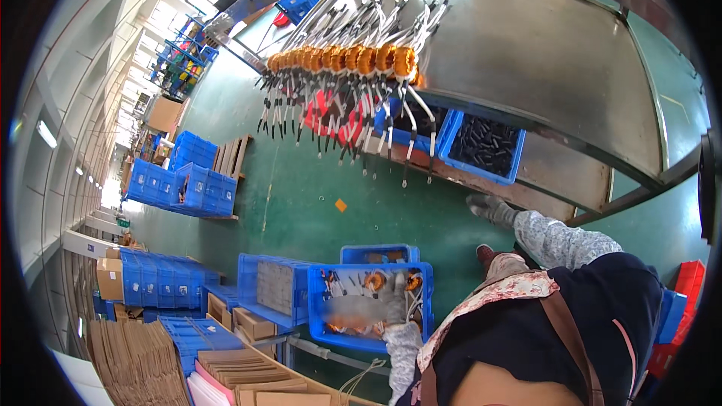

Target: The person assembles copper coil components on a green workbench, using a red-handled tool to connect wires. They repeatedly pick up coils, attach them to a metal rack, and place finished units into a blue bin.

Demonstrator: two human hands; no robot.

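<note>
My left hand (pixel 395 299), in a grey glove and speckled grey sleeve, reaches into a blue bin (pixel 314 297). The bin holds copper-wound ring coils (pixel 374 280) with white leads. Beside the hand lies a pale blurred patch, too smeared to name. Whether the left fingers grip a coil I cannot make out. My right hand (pixel 492 210), also gloved in grey, hangs beside the metal bench's lower shelf with its fingers stretched out and nothing visible in them. Beyond it, a row of copper ring coils (pixel 338 59) lines the edge of the metal bench (pixel 526 37), white leads dangling.
Under the bench, a blue crate (pixel 519 158) holds black tube-like pieces. Blue crates (pixel 207 188) stand on a wooden pallet at left. Stacked cardboard (pixel 131 361) and a blue tub (pixel 274 289) sit near the bin. An orange square (pixel 341 205) marks the green floor.
</note>
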